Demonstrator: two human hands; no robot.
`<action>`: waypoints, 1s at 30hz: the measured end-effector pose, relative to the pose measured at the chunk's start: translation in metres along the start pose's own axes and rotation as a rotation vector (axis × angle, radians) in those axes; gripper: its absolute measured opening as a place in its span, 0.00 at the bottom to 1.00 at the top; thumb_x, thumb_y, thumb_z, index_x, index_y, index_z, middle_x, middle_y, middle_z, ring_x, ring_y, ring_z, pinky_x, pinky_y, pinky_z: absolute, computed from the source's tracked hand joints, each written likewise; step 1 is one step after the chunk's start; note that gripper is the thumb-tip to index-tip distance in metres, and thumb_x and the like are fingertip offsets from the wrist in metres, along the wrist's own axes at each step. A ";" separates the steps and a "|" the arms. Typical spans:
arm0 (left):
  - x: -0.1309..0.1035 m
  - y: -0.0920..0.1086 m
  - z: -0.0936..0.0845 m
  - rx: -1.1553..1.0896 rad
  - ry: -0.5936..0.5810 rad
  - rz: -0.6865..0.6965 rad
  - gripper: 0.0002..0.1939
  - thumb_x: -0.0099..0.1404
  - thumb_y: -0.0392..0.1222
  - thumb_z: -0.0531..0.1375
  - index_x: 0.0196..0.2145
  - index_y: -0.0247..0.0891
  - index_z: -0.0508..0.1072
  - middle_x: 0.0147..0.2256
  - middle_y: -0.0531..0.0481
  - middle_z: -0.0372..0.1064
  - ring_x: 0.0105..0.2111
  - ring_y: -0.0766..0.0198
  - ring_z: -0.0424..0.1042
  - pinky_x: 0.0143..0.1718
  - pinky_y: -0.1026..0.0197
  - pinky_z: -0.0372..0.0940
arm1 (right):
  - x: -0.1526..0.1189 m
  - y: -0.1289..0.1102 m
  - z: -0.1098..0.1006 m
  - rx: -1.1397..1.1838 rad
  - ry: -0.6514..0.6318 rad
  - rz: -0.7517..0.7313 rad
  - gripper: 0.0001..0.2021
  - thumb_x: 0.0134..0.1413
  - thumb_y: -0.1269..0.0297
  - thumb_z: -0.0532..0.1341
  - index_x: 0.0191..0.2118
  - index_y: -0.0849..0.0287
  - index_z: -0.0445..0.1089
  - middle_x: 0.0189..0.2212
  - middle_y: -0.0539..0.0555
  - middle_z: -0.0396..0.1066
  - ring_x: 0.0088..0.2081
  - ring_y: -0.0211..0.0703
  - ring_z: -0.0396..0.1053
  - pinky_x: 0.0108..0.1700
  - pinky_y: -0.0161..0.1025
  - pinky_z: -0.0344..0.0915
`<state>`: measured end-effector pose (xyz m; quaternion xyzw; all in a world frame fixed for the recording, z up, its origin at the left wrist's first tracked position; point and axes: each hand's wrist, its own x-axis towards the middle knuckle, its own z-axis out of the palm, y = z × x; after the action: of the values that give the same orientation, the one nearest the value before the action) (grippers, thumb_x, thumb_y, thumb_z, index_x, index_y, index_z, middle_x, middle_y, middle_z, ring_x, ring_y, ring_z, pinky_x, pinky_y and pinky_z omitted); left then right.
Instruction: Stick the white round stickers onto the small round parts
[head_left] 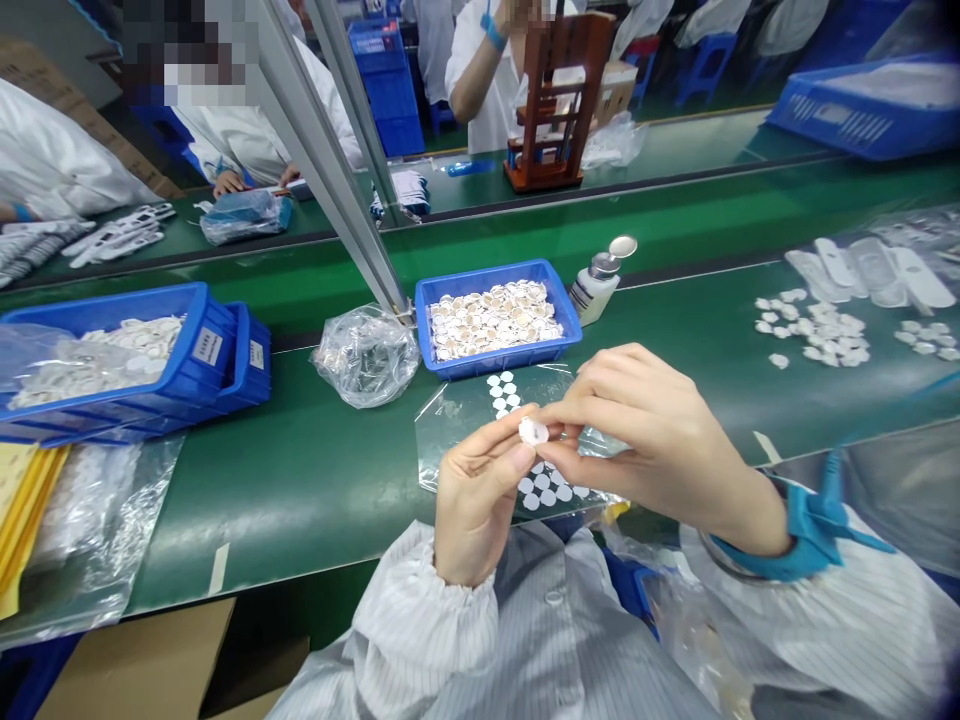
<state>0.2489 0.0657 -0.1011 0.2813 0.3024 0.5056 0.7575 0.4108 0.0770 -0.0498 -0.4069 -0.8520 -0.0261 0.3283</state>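
Observation:
Between the fingertips of my left hand (484,490) and my right hand (637,430) is a small white round piece (533,431) with a faint dark mark. Both hands pinch it from either side. Beneath them, a clear plastic sheet (442,430) with rows of white round stickers (541,490) lies on the green table (315,500). Just behind is a blue tray (499,362) full of small white pieces (491,315). A white bottle (595,288) with its metal lid raised stands at the tray's right.
Blue bins (112,400) and yellow envelopes (30,510) are at the left, near a crumpled plastic bag (366,355). White piece piles (832,335) lie right. A metal post (330,150) rises behind; people in white work across the bench, near a wooden rack (551,110).

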 end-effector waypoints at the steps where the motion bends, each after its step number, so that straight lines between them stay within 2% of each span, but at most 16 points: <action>1: -0.001 0.001 0.001 0.016 0.007 0.003 0.15 0.55 0.41 0.70 0.41 0.41 0.81 0.36 0.46 0.81 0.38 0.59 0.79 0.49 0.57 0.68 | -0.001 0.001 0.000 0.005 0.002 0.000 0.05 0.59 0.66 0.61 0.34 0.59 0.74 0.24 0.49 0.72 0.28 0.36 0.65 0.36 0.39 0.61; 4: -0.002 0.003 0.003 0.063 0.041 0.021 0.14 0.55 0.41 0.70 0.41 0.40 0.82 0.35 0.45 0.81 0.37 0.57 0.79 0.47 0.56 0.69 | -0.002 0.001 0.002 -0.018 0.027 -0.007 0.05 0.59 0.66 0.62 0.33 0.58 0.74 0.22 0.48 0.71 0.28 0.36 0.65 0.37 0.39 0.62; 8: -0.004 0.003 0.005 0.092 0.078 0.042 0.13 0.56 0.41 0.70 0.41 0.41 0.82 0.35 0.46 0.81 0.36 0.59 0.79 0.44 0.60 0.71 | -0.004 -0.003 0.005 -0.119 0.059 -0.038 0.04 0.59 0.68 0.62 0.33 0.58 0.73 0.23 0.48 0.72 0.29 0.37 0.66 0.39 0.40 0.63; 12: -0.004 -0.001 0.003 0.107 0.115 0.079 0.12 0.56 0.39 0.70 0.40 0.43 0.82 0.38 0.47 0.81 0.41 0.60 0.79 0.44 0.64 0.71 | -0.005 -0.008 0.007 -0.249 0.061 -0.098 0.03 0.57 0.71 0.62 0.33 0.58 0.73 0.22 0.47 0.71 0.28 0.37 0.65 0.40 0.40 0.63; 16: -0.005 -0.004 0.002 0.120 0.170 0.111 0.12 0.55 0.39 0.70 0.39 0.43 0.82 0.39 0.47 0.81 0.43 0.57 0.79 0.45 0.62 0.71 | -0.005 -0.010 0.009 -0.342 0.049 -0.166 0.03 0.56 0.71 0.61 0.34 0.60 0.73 0.23 0.47 0.71 0.29 0.38 0.63 0.42 0.41 0.64; 23: -0.007 -0.007 0.006 0.125 0.239 0.088 0.12 0.55 0.40 0.70 0.39 0.43 0.82 0.40 0.48 0.81 0.44 0.58 0.78 0.44 0.63 0.71 | -0.008 -0.007 0.013 -0.339 0.070 -0.268 0.04 0.57 0.70 0.62 0.36 0.65 0.73 0.22 0.49 0.70 0.28 0.39 0.62 0.41 0.43 0.64; 28: -0.008 -0.007 0.010 0.112 0.292 0.061 0.10 0.54 0.40 0.70 0.37 0.41 0.82 0.34 0.49 0.81 0.36 0.63 0.79 0.41 0.65 0.72 | -0.009 -0.006 0.013 -0.291 0.122 -0.289 0.03 0.58 0.70 0.62 0.34 0.62 0.72 0.23 0.49 0.72 0.27 0.38 0.63 0.41 0.43 0.66; 30: -0.009 -0.005 0.010 0.087 0.279 0.034 0.10 0.54 0.40 0.70 0.36 0.41 0.83 0.32 0.50 0.81 0.32 0.65 0.79 0.40 0.65 0.72 | -0.008 -0.006 0.013 -0.284 0.117 -0.262 0.02 0.57 0.69 0.62 0.33 0.59 0.71 0.22 0.47 0.71 0.26 0.36 0.63 0.42 0.43 0.66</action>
<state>0.2568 0.0548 -0.0963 0.2460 0.4215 0.5390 0.6865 0.4032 0.0718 -0.0631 -0.3325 -0.8648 -0.2121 0.3106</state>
